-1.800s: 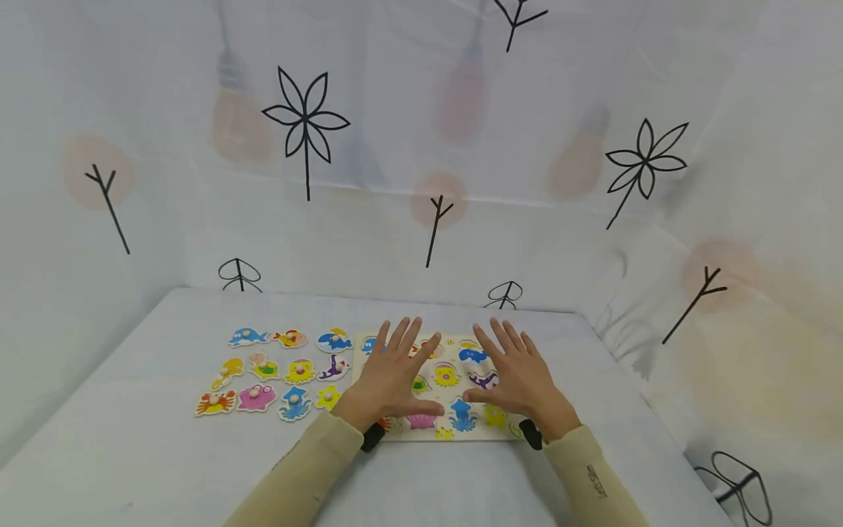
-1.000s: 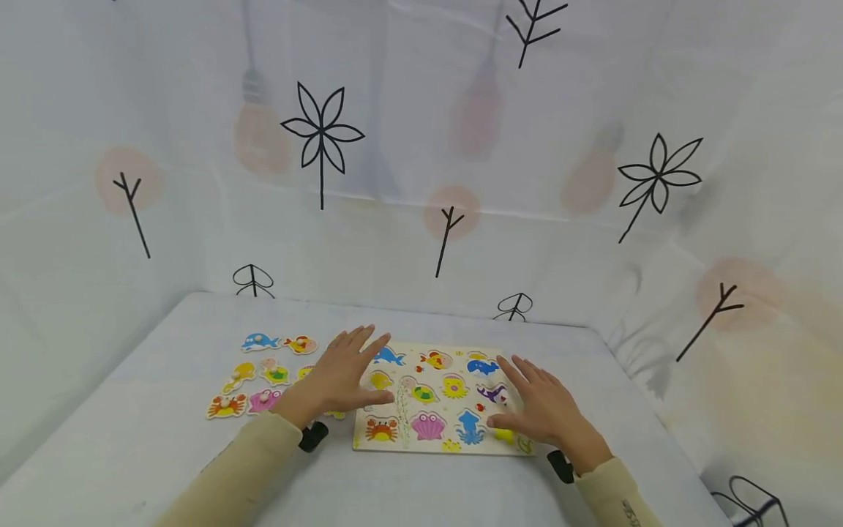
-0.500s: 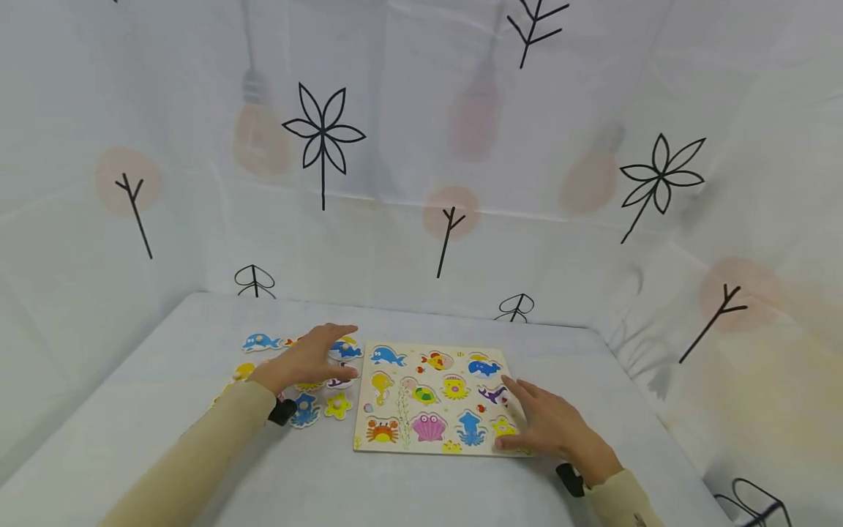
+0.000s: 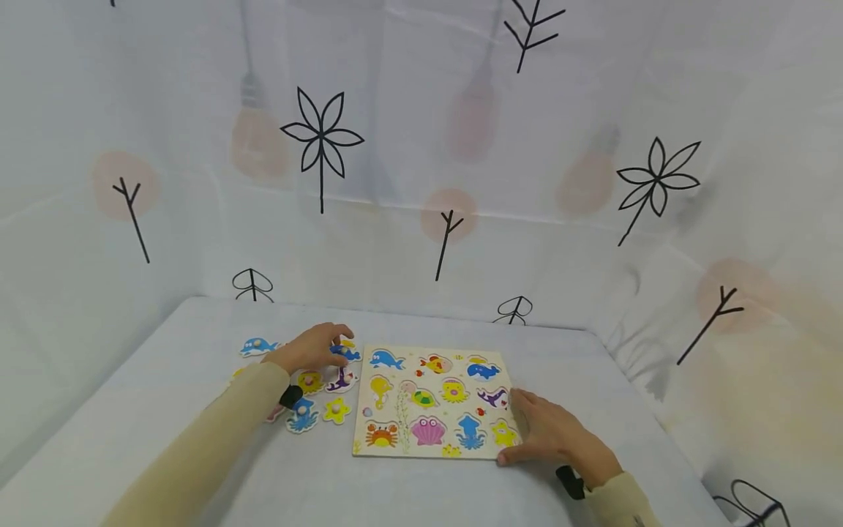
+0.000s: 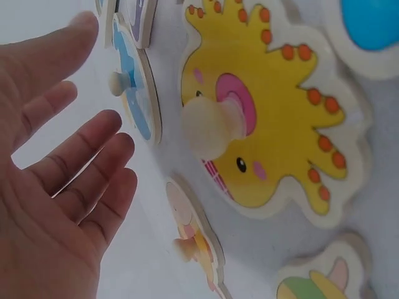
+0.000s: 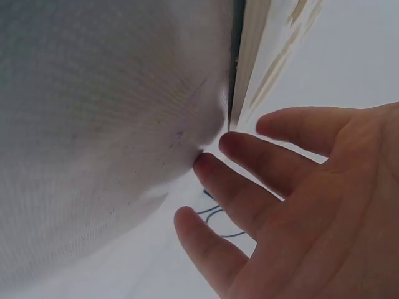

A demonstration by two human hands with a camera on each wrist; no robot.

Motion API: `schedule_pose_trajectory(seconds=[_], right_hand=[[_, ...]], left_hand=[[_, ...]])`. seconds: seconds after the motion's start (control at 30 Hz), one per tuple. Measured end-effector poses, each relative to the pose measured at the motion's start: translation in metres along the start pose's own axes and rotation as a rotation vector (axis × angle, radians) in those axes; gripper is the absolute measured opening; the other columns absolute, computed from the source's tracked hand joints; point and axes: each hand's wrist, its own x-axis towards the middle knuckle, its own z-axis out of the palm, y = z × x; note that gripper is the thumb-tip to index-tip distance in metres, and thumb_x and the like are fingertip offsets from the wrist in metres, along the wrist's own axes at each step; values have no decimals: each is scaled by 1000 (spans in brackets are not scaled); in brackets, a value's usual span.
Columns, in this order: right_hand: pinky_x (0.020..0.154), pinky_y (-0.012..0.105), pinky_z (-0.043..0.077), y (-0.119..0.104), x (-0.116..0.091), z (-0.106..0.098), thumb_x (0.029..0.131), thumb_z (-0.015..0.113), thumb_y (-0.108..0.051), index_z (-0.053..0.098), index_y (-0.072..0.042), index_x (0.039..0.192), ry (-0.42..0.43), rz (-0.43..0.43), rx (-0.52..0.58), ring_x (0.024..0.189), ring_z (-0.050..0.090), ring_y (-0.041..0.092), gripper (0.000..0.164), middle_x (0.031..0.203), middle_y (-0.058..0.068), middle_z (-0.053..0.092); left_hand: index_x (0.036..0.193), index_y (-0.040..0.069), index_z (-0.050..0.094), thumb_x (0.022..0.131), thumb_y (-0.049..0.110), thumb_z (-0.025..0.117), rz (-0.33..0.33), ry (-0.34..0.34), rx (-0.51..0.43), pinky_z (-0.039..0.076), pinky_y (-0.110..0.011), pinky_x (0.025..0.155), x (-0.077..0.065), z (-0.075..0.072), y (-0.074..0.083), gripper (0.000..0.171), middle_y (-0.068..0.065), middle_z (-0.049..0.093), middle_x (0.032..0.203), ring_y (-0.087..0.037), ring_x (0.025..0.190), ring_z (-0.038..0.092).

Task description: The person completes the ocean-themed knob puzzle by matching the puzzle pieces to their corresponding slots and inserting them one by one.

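My left hand (image 4: 308, 350) hovers at the blue whale puzzle piece (image 4: 349, 353) left of the board, thumb and fingers apart. In the left wrist view, the whale piece's wooden knob (image 5: 117, 83) stands free between thumb and fingers. A yellow octopus piece (image 5: 280, 118) with its own knob lies close by. My right hand (image 4: 553, 432) is at the right edge of the sea-animal puzzle board (image 4: 410, 361), its thumb overlapping the front corner. Seen from the right wrist, relaxed fingers (image 6: 249, 156) lie right by the board's wooden edge (image 6: 252, 50).
More knobbed pieces lie left of the board: a dolphin (image 4: 258, 346), a purple one (image 4: 341, 379), a squid (image 4: 302, 416) and a star (image 4: 336, 410). The left forearm (image 4: 204, 439) hides others. A patterned cloth (image 4: 395, 146) hangs behind the table.
My hands parted from above the board. The left went left to the whale piece and its fingers drew in; the right moved out and down to the board's right edge.
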Motion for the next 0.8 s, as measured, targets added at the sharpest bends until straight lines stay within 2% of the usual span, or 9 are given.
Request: schedule_pose_trajectory(seconds=[0.1,0.3,0.5,0.63,0.8], right_hand=[[102,57,32,2,-1,-1,48,73,-79,38,-4,144,-7,-4,2,130,39,40,127,146,18,38],[102,58,31,3,-2,-3,49,74,-76,40,-3,143,-38,13,23,131,38,40,124,146,18,38],[102,59,30,3,-1,-3,49,78,-73,41,-3,142,-51,31,48,131,36,40,122,146,18,38],[103,58,30,3,-1,-1,49,78,-72,41,-3,142,-56,27,59,132,36,40,122,146,17,39],[103,57,31,2,-1,-1,48,78,-72,41,-4,143,-46,32,56,132,37,39,122,146,17,39]], left_hand=[[126,18,57,83,26,75,-22,-17,-8,44,-45,93,7,3,0,47,-7,57,112,-24,98,52],[118,18,62,82,22,76,-87,-23,-32,47,-38,86,13,6,1,38,-4,57,101,-22,90,51],[107,13,64,83,13,72,-38,-21,-21,48,-35,81,17,10,-1,25,-3,56,91,-20,84,51],[99,12,64,84,9,69,-30,-13,-15,48,-34,80,18,13,-2,16,-3,56,88,-20,82,51],[95,11,64,87,7,65,-17,-3,-10,47,-37,82,22,11,1,9,-4,56,88,-21,83,51]])
